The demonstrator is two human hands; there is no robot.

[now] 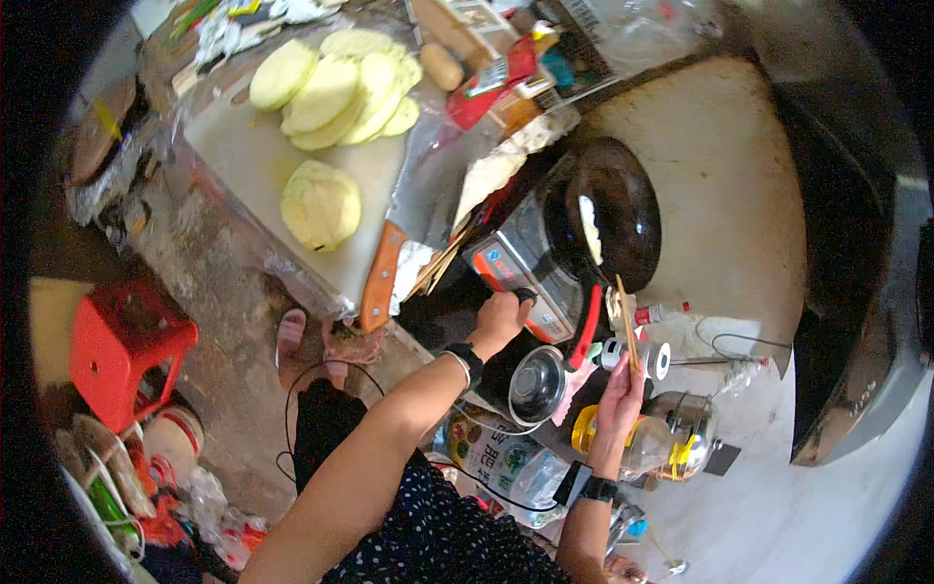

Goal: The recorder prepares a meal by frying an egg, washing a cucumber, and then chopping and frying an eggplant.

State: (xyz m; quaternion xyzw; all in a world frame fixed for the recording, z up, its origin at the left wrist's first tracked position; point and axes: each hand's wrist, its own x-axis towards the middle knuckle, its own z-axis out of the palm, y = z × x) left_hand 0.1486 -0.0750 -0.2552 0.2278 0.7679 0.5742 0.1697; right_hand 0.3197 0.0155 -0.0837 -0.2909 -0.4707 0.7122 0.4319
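Note:
My left hand (502, 320) has its fingers on a black knob (524, 296) at the front of a gas stove (519, 281). A pair of wooden chopsticks (626, 317) is held in my right hand (620, 394), tips towards the wok's near rim. The dark wok (635, 212) sits on the stove, its red and black handle (585, 328) pointing at me. A bright pale strip shows inside it; whether food or reflection, I cannot tell. Pale green round slices (328, 95) lie on a white cutting board (241, 153), a single slice (321, 206) apart from the pile. A wooden-handled cleaver (383, 274) rests at the board's right edge.
A metal bowl (538, 385) stands between my forearms. Right of it are a white canister (642, 359), an oil bottle (646, 438) and a glass jar (686, 423). A red packet (492, 84) lies beyond the cleaver. A red plastic stool (128, 354) stands on the floor at left.

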